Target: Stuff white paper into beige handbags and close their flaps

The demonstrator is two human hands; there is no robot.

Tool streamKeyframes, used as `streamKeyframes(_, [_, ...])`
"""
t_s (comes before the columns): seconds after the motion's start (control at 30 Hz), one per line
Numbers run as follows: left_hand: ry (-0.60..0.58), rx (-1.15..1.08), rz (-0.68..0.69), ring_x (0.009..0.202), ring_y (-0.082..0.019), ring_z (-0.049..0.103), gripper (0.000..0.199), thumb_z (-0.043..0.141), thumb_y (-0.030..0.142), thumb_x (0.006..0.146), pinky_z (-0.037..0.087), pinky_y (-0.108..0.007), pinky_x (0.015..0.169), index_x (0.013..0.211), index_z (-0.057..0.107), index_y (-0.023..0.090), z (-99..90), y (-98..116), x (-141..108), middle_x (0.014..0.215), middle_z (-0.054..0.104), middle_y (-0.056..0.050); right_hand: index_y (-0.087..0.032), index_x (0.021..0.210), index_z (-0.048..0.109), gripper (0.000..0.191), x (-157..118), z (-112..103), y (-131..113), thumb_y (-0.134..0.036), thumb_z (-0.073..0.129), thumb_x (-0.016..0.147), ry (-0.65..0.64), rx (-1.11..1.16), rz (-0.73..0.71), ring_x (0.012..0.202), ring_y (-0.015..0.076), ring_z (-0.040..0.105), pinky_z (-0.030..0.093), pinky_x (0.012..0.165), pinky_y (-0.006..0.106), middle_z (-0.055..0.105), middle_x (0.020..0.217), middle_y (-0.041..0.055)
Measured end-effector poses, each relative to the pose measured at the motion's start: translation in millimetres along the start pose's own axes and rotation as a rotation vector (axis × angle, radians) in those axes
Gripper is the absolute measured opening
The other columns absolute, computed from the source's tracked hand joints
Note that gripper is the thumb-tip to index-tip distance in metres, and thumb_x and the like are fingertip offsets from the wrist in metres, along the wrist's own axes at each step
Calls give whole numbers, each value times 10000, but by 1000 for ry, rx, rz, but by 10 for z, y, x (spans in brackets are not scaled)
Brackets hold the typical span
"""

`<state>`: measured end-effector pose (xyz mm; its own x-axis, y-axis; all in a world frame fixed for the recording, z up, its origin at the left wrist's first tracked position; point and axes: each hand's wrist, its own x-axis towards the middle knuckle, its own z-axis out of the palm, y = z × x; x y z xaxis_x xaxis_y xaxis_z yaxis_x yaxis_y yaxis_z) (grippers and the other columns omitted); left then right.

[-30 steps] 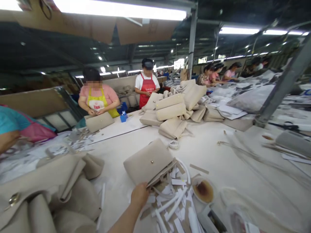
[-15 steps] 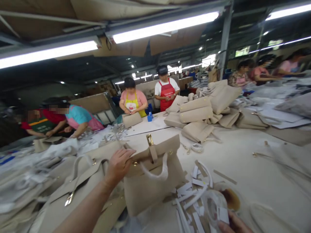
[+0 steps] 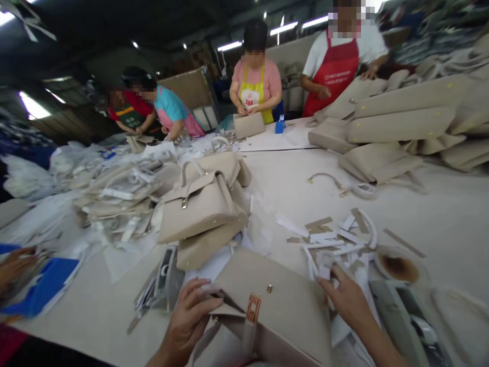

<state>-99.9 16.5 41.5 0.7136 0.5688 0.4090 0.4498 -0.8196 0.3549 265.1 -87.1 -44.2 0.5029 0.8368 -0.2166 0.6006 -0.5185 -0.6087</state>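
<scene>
My left hand (image 3: 187,321) grips the near edge of a beige leather handbag (image 3: 275,300) at the bottom middle, with its flap lifted. A small gold stud sits on the flap, and a narrow orange-and-white tag (image 3: 253,308) hangs at the opening. My right hand (image 3: 346,298) is to the right of the bag, its fingers closed around a white strip in a heap of white and tan paper strips (image 3: 332,239). The bag's interior is mostly hidden. Another beige handbag (image 3: 196,206) with a gold clasp and top handle stands further up the table.
Beige bag panels (image 3: 401,117) are piled at the upper right, and a metal-ended strap (image 3: 324,178) lies near them. Several co-workers (image 3: 255,76) stand across the white table (image 3: 290,173). A stained dish (image 3: 399,267) is at the right, and another person's hand (image 3: 15,265) rests on blue material at the left.
My view has tilted and swung left. My left hand has moved from the upright clasped bag to the flat studded bag, now lifted open. My right hand has moved into the paper strips.
</scene>
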Motion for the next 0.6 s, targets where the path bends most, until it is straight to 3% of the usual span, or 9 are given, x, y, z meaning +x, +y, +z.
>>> streamKeyframes(0.1, [64, 30, 12, 1128, -226, 462, 322, 497, 74, 806, 393, -438, 967, 1020, 610, 286, -155, 153, -14, 1041, 619, -32, -166, 881, 587, 255, -13, 151, -55, -338, 419, 795, -89, -336, -141, 914, 306, 578, 418, 827, 464, 659, 870, 117])
streamKeyframes(0.17, [112, 35, 6, 1129, -230, 459, 315, 505, 57, 795, 404, -441, 959, 990, 620, 275, -185, 206, -25, 1021, 619, -36, -136, 996, 590, 316, -59, 138, -119, -330, 432, 804, -66, -400, -182, 1025, 327, 535, 391, 885, 494, 640, 1017, 147])
streamKeyframes(0.27, [167, 2, -35, 1126, -226, 462, 284, 496, 51, 802, 439, -418, 928, 953, 625, 253, -152, 222, -56, 1059, 607, -45, -123, 1225, 484, 518, -212, -20, -294, -452, 435, 827, -71, -221, -258, 1202, 282, 427, 330, 1017, 435, 525, 1270, 136])
streamKeyframes(0.37, [216, -33, -46, 1105, -214, 478, 266, 495, 54, 810, 450, -403, 922, 950, 625, 240, -93, 223, -68, 1074, 602, -49, -232, 1293, 424, 547, -410, -179, -500, -535, 406, 838, -252, -62, -376, 1251, 209, 394, 298, 1065, 359, 462, 1355, 48])
streamKeyframes(0.47, [238, -39, -15, 1089, -203, 491, 264, 505, 53, 808, 434, -412, 953, 954, 627, 235, -43, 231, -12, 1052, 611, -47, -243, 1178, 530, 420, -524, -198, -622, -484, 371, 873, -344, -134, -425, 1152, 217, 493, 366, 1003, 372, 564, 1235, 54])
streamKeyframes(0.6, [266, -19, 20, 1053, -185, 520, 251, 507, 71, 816, 418, -414, 979, 953, 625, 245, 17, 193, 190, 1011, 633, -30, -200, 915, 604, 391, -497, -132, -659, -366, 249, 925, -247, -337, -497, 902, 227, 607, 469, 811, 380, 656, 935, 87])
